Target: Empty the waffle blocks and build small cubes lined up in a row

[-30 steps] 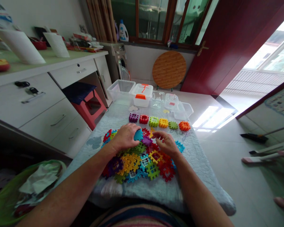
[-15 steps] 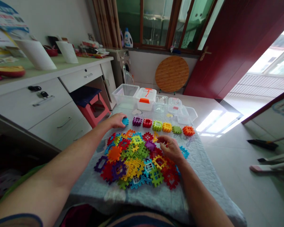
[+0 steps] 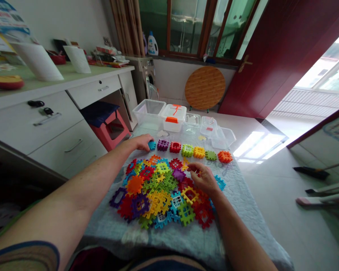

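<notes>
My left hand (image 3: 141, 142) reaches far over the table and pinches a blue interlocking tile (image 3: 151, 145) at the left end of a row of built cubes: purple (image 3: 163, 144), red (image 3: 175, 146), green (image 3: 187, 150), yellow (image 3: 199, 152), a flat green piece (image 3: 210, 155) and orange (image 3: 225, 156). My right hand (image 3: 203, 178) rests with curled fingers on the right side of a heap of loose coloured tiles (image 3: 161, 192); I cannot make out whether it holds one. Everything lies on a pale blue cloth (image 3: 237, 203).
Clear plastic boxes (image 3: 148, 111) and a lidded box with an orange latch (image 3: 173, 117) stand at the table's far edge. White drawers (image 3: 59, 128) and a pink stool (image 3: 110, 130) are to the left. A round wooden board (image 3: 205, 87) leans on the far wall.
My left hand lifted a blue tile from the heap and carried it forward to the left end of the cube row. My right hand stayed on the heap.
</notes>
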Available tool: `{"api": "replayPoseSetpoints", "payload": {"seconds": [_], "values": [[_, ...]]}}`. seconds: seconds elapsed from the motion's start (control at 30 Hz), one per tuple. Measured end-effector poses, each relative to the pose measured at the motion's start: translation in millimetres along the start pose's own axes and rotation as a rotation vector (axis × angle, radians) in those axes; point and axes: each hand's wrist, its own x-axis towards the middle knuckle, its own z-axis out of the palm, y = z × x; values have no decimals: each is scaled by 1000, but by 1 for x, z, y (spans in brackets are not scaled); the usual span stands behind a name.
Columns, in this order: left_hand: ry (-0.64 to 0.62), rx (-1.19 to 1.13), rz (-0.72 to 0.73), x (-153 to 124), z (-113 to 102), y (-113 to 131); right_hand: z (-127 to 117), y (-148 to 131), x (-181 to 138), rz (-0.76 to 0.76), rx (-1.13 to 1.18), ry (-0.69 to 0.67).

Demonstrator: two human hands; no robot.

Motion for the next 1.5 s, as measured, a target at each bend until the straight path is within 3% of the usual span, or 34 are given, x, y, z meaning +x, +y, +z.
{"api": "replayPoseSetpoints", "payload": {"seconds": [0.47, 0.63, 0.73, 0.87, 1.03, 1.33, 1.5], "values": [[19, 7, -27, -2, -1, 3, -1, -1, 0, -16, -27, 4], [228, 63, -44, -27, -1, 8, -3, -2, 0, -27, -43, -9], [364, 17, 16, -48, 0, 23, -2, -2, 0, -40, -54, -17], [242, -137, 106, -69, 3, 61, -1, -2, 0, -45, -63, -17], [100, -156, 79, -67, 13, 91, 0, -3, -1, -43, -64, -5], [69, -300, -17, -52, 25, 86, -3, -5, -1, -71, -58, 11], [89, -401, 6, -54, 23, 88, -3, -2, -1, -66, -79, 5]]}}
